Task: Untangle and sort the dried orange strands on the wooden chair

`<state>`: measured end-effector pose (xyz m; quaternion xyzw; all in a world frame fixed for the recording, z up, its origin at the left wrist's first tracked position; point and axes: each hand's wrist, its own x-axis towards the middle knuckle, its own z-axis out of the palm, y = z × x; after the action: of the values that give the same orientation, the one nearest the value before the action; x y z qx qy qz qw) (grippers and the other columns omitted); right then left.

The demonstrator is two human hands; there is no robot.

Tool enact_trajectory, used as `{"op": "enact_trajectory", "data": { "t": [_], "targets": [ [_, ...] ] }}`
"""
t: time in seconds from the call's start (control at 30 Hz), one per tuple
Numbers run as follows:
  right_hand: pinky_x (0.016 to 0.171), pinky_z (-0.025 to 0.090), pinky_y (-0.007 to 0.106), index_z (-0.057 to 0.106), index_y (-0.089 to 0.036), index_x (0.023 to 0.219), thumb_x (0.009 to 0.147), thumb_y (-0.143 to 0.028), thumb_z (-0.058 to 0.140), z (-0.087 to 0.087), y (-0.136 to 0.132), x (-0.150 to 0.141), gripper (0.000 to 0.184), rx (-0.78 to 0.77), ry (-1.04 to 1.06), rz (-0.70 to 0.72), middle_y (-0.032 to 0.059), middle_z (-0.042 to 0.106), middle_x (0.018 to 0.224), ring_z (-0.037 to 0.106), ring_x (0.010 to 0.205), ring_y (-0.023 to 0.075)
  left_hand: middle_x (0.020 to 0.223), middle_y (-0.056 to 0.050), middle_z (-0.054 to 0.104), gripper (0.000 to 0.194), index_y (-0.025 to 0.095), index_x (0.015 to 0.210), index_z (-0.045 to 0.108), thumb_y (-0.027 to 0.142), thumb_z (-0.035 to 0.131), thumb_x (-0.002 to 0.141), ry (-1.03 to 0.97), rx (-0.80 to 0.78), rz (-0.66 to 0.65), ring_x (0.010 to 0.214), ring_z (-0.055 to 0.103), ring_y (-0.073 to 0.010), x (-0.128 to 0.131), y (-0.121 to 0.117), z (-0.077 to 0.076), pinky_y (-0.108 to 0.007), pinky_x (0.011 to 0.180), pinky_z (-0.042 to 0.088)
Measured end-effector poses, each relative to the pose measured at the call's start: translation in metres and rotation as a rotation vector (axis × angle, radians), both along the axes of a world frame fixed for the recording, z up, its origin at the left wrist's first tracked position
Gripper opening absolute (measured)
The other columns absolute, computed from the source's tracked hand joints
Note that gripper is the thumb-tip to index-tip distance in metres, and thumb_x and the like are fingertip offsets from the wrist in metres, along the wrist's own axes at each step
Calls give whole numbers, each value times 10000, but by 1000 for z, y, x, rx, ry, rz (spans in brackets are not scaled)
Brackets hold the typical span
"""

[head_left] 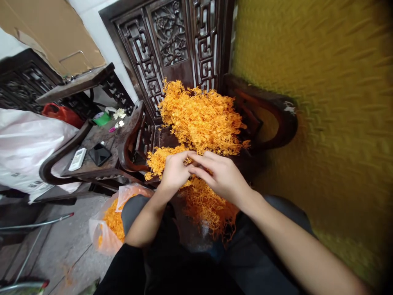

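A large heap of frilly orange dried-flower sprigs (202,119) rests on a carved dark wooden chair (172,69). My left hand (175,170) is closed in front of the heap, around orange sprigs whose frilly tops (161,162) stick out to its left. Fingertips of my right hand (219,174) meet those of the left, pinched together; whatever is between them is too small or covered to name. Below both hands, thin orange stems (208,205) hang over the seat edge between my knees.
At the left, a wooden side table (106,141) bears a white box (77,159), a black phone-like object (100,154) and a green tape roll (101,118). A plastic bag (95,233) of orange pieces stands on the floor. A yellow patterned sheet (322,102) hangs at the right.
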<state>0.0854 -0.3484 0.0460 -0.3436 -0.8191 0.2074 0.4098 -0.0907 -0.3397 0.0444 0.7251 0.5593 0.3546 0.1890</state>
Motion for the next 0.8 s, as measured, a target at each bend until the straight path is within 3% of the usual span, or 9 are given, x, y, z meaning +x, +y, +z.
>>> {"op": "enact_trajectory", "data": {
  "t": [0.1,0.2,0.3,0.37,0.43,0.57,0.63,0.7,0.8],
  "targets": [
    [765,519,347,686,-145,1341,1026,-349,575,-5,3,1,392,-4,-63,-102,102,697,945,646,812,205,769,-29,734,275,182,939,745,49,616,736,83,57,3,665,645,-182,5,-6,2,-290,669,478],
    [724,501,320,760,-154,1099,1043,-285,514,-3,-1,2,284,78,-56,-92,99,701,926,644,786,186,736,11,687,380,201,1035,693,27,624,704,-55,35,-9,646,614,-152,9,-5,1,-257,641,445],
    [628,457,295,748,-190,935,1024,-190,472,8,-23,-4,289,303,-11,85,49,683,765,607,674,158,619,51,595,182,194,892,647,152,734,737,-283,-38,77,548,548,-113,7,9,-3,-225,552,393],
    [562,434,295,736,-197,934,1017,-177,460,16,-41,-11,289,473,57,281,9,641,643,570,585,150,570,64,551,249,181,799,615,274,826,705,-447,-127,150,477,501,-94,1,22,-6,-218,490,358],
    [582,481,281,720,-186,941,1012,-182,472,20,-50,-15,258,496,147,352,29,707,721,634,637,151,585,54,578,351,168,820,631,374,873,672,-610,-220,125,448,494,-87,-6,31,-7,-213,446,345],
    [772,581,313,625,-216,803,917,-156,616,16,-34,-9,129,1,319,136,86,786,1041,751,905,196,655,16,659,386,151,944,669,442,839,755,-759,-255,-11,459,520,-73,-11,27,0,-186,405,314],
    [613,559,304,638,-221,910,901,-201,655,13,-18,0,28,-328,445,73,62,785,943,724,683,171,719,-3,705,362,158,961,638,424,819,796,-785,-252,-64,465,551,-68,-9,19,5,-176,401,306],
    [467,460,270,658,-206,1121,922,-277,653,11,-5,7,211,-582,557,67,29,748,838,616,489,122,819,-22,750,368,178,971,571,403,815,811,-821,-266,-127,469,579,-68,-8,11,10,-174,411,330],
    [425,338,236,701,-155,1181,938,-375,649,9,6,10,332,-740,675,61,-55,556,595,467,411,75,829,-15,762,402,202,1005,501,386,809,824,-880,-307,-208,450,557,-59,-8,5,14,-177,438,374]
  ]
}}
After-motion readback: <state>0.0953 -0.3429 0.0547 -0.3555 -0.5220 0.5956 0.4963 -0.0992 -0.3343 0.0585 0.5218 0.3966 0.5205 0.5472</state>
